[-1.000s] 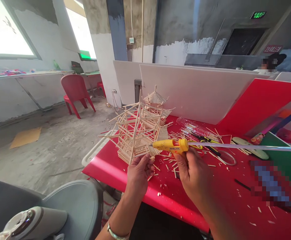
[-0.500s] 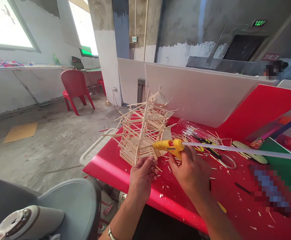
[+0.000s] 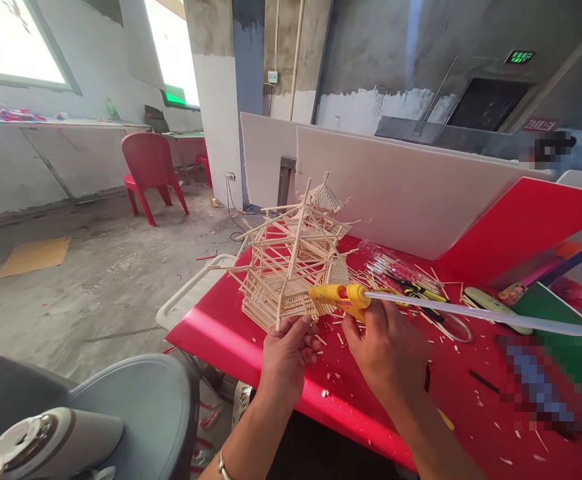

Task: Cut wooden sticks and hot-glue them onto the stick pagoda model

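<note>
A pagoda-like model [image 3: 291, 260] built of thin wooden sticks stands on the red table [image 3: 211, 327]. One long wooden stick [image 3: 295, 257] slants up across its front. My left hand [image 3: 285, 350] is closed at that stick's lower end, thumb against the fingers, by the model's near base; the exact grip is partly hidden. My right hand [image 3: 391, 347] grips a yellow hot glue gun [image 3: 338, 297], its nozzle pointing left at the model's front lower sticks. Out of the gun's back runs a long translucent glue stick [image 3: 481, 312] to the right.
Loose sticks and clear wrapping [image 3: 395, 263], a yellow-black cutting tool [image 3: 421, 291] and scraps lie right of the model. White boards [image 3: 395, 187] stand behind. A grey stool [image 3: 155, 407] bears a white cup [image 3: 71, 437] at lower left; a red chair [image 3: 148, 163] stands farther back.
The view has shifted slightly, so the model and hands appear a little farther right. Both hands keep their hold, and the glue gun stays against the same part of the model.
</note>
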Demonstrator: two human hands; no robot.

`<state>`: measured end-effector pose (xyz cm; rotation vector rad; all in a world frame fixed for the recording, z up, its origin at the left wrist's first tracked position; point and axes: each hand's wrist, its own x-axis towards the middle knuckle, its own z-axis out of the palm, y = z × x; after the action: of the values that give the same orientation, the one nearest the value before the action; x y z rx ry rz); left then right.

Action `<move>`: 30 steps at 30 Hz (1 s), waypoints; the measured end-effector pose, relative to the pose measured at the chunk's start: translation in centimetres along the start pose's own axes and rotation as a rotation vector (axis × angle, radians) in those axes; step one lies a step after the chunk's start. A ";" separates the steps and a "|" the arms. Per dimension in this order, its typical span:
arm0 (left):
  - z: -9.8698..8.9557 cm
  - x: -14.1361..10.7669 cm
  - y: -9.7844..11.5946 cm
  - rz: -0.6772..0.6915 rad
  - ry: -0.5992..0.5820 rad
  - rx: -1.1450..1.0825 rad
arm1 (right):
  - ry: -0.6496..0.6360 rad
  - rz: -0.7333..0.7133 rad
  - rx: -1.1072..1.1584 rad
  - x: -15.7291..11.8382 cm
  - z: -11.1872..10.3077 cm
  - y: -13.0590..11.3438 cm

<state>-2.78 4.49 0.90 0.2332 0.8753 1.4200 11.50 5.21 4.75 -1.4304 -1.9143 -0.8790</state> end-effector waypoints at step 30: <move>-0.4 -0.1 -0.2 0.014 0.002 0.011 | 0.041 -0.043 -0.076 -0.1 0.4 0.4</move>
<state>-2.87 4.23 0.52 0.2462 0.8848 1.4287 11.91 5.50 4.47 -1.4077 -1.9063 -1.0032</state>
